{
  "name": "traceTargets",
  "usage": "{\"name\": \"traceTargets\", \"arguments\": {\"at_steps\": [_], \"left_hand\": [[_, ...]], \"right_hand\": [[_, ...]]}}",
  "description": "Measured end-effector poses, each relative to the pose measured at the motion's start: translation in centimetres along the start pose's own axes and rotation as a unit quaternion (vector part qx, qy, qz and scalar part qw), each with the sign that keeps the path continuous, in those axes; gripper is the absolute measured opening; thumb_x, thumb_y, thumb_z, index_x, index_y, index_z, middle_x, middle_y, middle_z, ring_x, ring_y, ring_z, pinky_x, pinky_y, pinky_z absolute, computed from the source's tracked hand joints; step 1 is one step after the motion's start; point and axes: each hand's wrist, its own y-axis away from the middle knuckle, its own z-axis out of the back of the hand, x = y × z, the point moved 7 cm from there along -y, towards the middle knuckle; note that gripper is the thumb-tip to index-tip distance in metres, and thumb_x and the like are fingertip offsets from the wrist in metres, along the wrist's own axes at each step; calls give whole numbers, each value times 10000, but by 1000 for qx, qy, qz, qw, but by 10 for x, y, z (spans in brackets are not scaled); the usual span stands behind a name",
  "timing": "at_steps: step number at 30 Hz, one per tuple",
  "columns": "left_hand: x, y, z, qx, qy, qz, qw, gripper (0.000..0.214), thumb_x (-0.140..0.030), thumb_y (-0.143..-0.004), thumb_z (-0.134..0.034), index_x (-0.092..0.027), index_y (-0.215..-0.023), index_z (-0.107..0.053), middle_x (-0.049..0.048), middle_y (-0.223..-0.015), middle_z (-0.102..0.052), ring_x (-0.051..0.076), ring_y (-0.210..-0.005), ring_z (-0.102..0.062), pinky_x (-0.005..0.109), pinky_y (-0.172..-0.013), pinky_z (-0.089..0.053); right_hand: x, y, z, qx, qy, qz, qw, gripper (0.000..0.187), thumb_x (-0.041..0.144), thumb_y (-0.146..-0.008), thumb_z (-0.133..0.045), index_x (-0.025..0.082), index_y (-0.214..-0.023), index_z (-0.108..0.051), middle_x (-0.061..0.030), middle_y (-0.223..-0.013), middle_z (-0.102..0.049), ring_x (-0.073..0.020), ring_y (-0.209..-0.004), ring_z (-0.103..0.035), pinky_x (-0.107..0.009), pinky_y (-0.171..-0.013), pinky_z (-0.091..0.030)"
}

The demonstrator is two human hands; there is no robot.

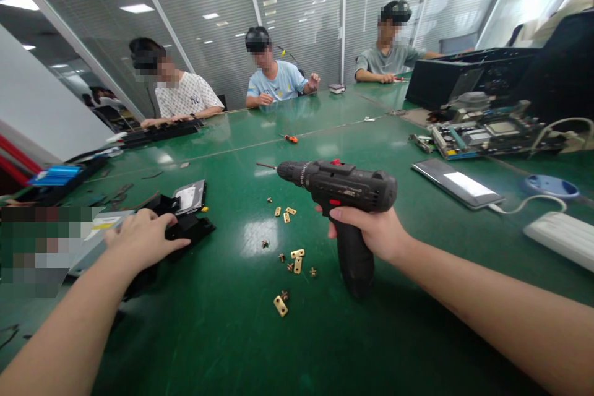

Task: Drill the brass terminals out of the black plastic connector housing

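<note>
My right hand [378, 229] is wrapped around the grip of a black cordless drill [346, 185], a finger near its red trigger. The thin bit points left, above the table. My left hand [142, 238] reaches over black plastic parts [197, 232], thumb and fingers apart; whether it touches them I cannot tell. Just beyond it lies a hard drive [191, 197], and a silver metal box [104, 229] is partly hidden behind the hand. Between my hands lie several small brass plates [297, 265] with two holes each, and several short screws [313, 272].
The green table [223, 334] also holds an orange-handled screwdriver [291, 138]. To the right are a phone [457, 182] on a cable, a white power strip [563, 235], a circuit board [492, 133] and a black computer case [445, 80]. Three people sit across the table.
</note>
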Motion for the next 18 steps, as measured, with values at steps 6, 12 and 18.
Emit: {"name": "traceTargets", "arguments": {"at_steps": [6, 12, 18], "left_hand": [[-88, 29, 8, 13, 141, -83, 986, 591, -652, -817, -625, -165, -1151, -599, 162, -1164, -690, 330, -1036, -666, 454, -924, -523], [-191, 87, 13, 15, 219, -236, 946, 465, -544, -878, -624, -220, -1211, -599, 134, -1213, -691, 320, -1101, -665, 463, -952, -529], [-174, 64, 7, 51, 51, -175, 982, 546, -516, -885, -579, -208, -1336, -596, 165, -1225, -688, 360, -1107, -667, 487, -927, -527]], "right_hand": [[3, 1, 0, -2, 4, 0, 1000, 176, 271, -739, -780, 157, -856, -716, -44, -811, -749, -167, -549, -679, -304, -551, -548], [0, 2, 3, -16, 3, -6, 1000, 216, 287, -734, -787, 151, -891, -729, -52, -817, -762, -172, -551, -686, -299, -533, -549], [0, 3, 4, -32, 3, -13, 999, 230, 295, -719, -786, 151, -887, -725, -51, -778, -757, -182, -546, -683, -305, -512, -548]]}}
